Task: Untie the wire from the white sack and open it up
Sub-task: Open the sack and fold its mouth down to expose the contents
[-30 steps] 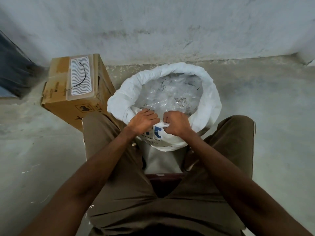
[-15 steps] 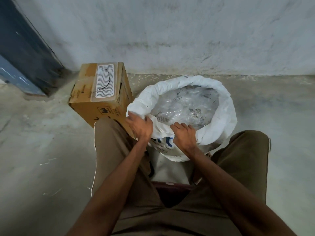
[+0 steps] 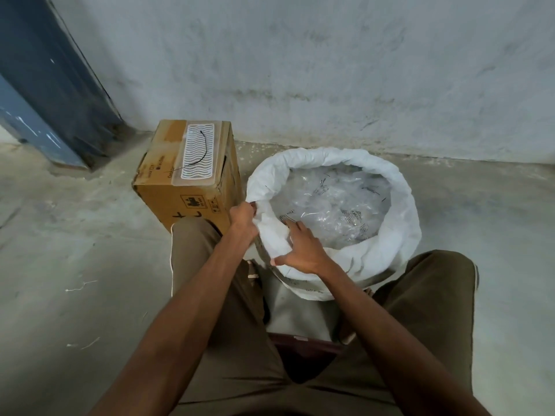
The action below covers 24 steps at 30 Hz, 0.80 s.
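Note:
The white sack (image 3: 399, 205) stands on the floor between my knees, its mouth wide and its rim rolled down outward. Clear plastic packets (image 3: 333, 205) fill it. My left hand (image 3: 243, 219) grips the rolled rim at the sack's left edge. My right hand (image 3: 303, 250) holds the near-left part of the rim, thumb outside and fingers reaching inside over the fabric. A thin black wire (image 3: 198, 153) lies loose on top of the cardboard box (image 3: 186, 187) to the left of the sack.
The cardboard box stands close against the sack's left side and my left knee. A grey wall (image 3: 300, 70) runs behind both. A blue door frame (image 3: 45, 94) is at far left. Bare concrete floor (image 3: 75, 250) spreads left and right.
Both hands have shifted from the near middle of the rim round to its left side. The rim is rolled lower there, and my view has tilted up and left.

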Motion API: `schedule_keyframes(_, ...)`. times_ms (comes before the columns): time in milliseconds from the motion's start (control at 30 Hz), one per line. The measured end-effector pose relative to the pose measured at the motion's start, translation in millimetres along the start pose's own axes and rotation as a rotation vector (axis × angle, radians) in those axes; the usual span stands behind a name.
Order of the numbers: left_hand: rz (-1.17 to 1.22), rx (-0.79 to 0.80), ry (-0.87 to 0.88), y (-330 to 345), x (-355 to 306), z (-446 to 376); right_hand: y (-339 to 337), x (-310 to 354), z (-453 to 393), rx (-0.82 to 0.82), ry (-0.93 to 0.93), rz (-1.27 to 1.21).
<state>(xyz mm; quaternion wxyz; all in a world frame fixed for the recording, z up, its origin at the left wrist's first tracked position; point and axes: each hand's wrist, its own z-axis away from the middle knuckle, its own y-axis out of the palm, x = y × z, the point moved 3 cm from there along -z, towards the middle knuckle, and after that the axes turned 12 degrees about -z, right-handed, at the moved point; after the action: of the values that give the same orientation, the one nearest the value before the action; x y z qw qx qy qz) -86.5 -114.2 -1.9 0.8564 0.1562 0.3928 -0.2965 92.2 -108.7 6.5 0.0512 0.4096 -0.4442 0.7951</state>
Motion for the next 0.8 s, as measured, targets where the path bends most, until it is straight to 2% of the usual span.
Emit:
schedule_keyframes(133, 0.018, 0.088, -0.036, 3, 0, -8, 4, 12, 3, -0.301, -0.239, 0.234)
schedule_keyframes(233, -0.017, 0.126, -0.015, 7, -7, -4, 5, 19, -1, -0.333, -0.273, 0.304)
schedule_keyframes(300, -0.210, 0.088, 0.083, 12, -15, 2, 6, 21, -7, -0.329, -0.291, 0.366)
schedule_keyframes(400, -0.603, -0.052, 0.216, 19, -25, 23, 8, 27, -13, -0.302, -0.336, 0.423)
schedule_keyframes(467, -0.531, -0.048, 0.197, 27, -20, 20, 12, 26, -16, -0.287, -0.353, 0.443)
schedule_keyframes(600, -0.283, -0.028, -0.007, 24, -4, -5, 16, 9, -22, -0.367, -0.359, 0.440)
schedule_keyframes(700, -0.220, 0.085, -0.080, 28, 16, -29, 22, -1, -28, -0.410, -0.371, 0.459)
schedule_keyframes(800, -0.003, 0.194, -0.119, 23, 26, -14, 31, -11, -29, -0.386, -0.354, 0.363)
